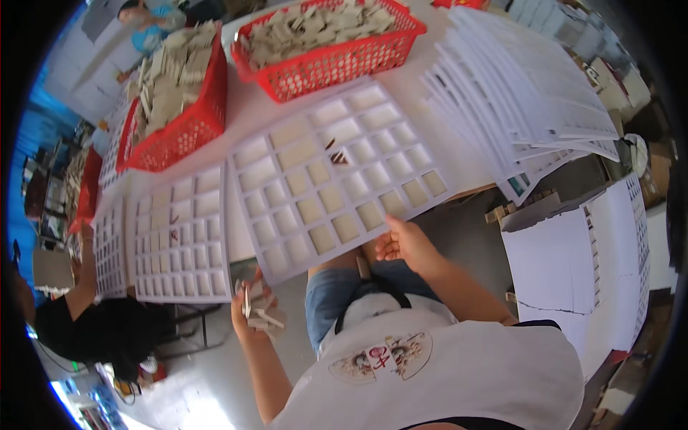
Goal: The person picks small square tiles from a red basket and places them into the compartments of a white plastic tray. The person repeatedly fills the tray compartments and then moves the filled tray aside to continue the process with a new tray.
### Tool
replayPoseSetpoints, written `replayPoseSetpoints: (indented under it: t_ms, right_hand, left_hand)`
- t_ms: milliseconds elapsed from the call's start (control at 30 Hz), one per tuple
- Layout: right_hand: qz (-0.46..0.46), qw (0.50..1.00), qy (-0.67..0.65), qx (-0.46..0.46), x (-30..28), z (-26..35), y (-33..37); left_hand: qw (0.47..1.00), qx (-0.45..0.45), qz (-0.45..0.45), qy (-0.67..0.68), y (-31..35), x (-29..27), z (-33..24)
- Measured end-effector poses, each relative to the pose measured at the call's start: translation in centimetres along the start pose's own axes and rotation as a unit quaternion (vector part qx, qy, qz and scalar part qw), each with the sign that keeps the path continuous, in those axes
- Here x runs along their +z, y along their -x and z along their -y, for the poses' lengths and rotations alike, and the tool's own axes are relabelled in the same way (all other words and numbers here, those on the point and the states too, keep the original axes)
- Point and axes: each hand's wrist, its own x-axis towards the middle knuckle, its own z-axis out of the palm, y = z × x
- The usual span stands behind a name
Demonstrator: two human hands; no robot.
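Several small flat pale pieces (261, 313) are fanned out in my left hand (247, 315), which is closed around them below the table's near edge. In front of me lies a white gridded tray (269, 272) with rectangular compartments. Beige inserts (344, 227) fill some compartments, while others show bare white. A small dark print (339, 157) marks its middle. My right hand (410, 244) is at the tray's near right edge, its fingers curled and a fingertip by a front-row compartment. Whatever those fingers may hold is hidden.
Two red baskets (287, 87) (172, 147) heaped with pale pieces stand at the back. Another gridded tray (179, 294) lies to the left. A tall stack of white trays (494, 93) rises at right. At far left another person's arm (84, 272) reaches the table.
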Motion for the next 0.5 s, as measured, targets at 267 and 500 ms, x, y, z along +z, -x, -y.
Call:
replayPoseSetpoints:
  t_ms: [267,500]
  right_hand:
    - [0.021,0.951,0.033,-0.306,2.7,5.5,8.9]
    - [-0.228,0.792,0.074,-0.562,-3.1,15.5,15.9]
  left_hand:
    - [0.997,-0.031,-0.012,0.07,1.9,-2.4,0.9]
    - [0.983,-0.105,0.13,0.081,1.9,0.1,3.2]
